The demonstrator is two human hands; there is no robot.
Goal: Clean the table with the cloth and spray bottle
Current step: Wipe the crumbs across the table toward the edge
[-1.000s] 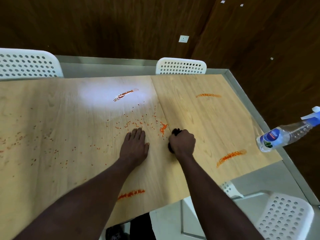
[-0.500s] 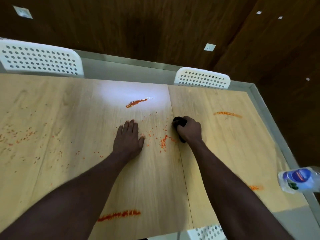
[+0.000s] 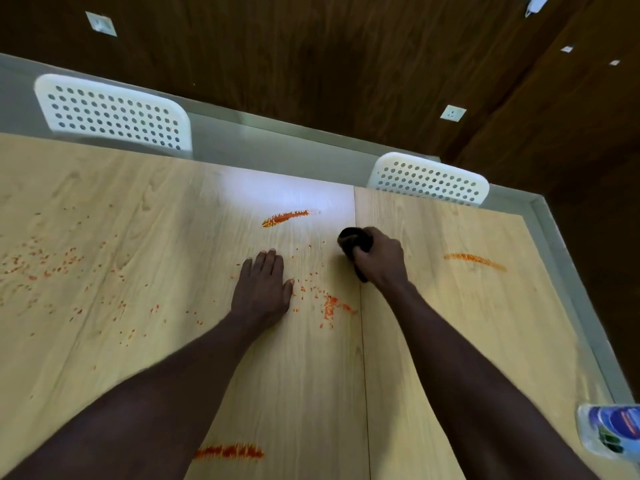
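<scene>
Grip, left: left hand point(image 3: 262, 289) is lying flat on the surface point(image 3: 104, 341), fingers spread slightly and pinching nothing; judged to be bracing the body while the other arm is working

Crumbs, scattered: orange crumbs point(image 3: 45, 265) are lying across the left panel, thinning toward the middle, with a denser heap point(image 3: 329, 306) sitting just right of the flat hand, beside the seam between the two panels

Smears, orange: one smear point(image 3: 285, 218) is lying beyond the left hand under a bright glare, its long axis rising toward the right; another point(image 3: 229, 452) is lying at the near edge, running roughly left to right; a third point(image 3: 474, 261) is sitting on the right panel, tilting down toward the right

Grip, right: right hand point(image 3: 381, 259) is curling closed around the cloth point(image 3: 353, 239), a dark bunched wad pressed to the surface at the seam; most of it is hidden under the fingers, so its long axis cannot be told. Judged to be balled up for firm rubbing; wiping looks barely under way, given the mess remaining

Spray bottle point(image 3: 611, 431): lying unheld at the far right near edge, cut off by the frame, base facing the middle of the surface, long axis running off to the right
</scene>
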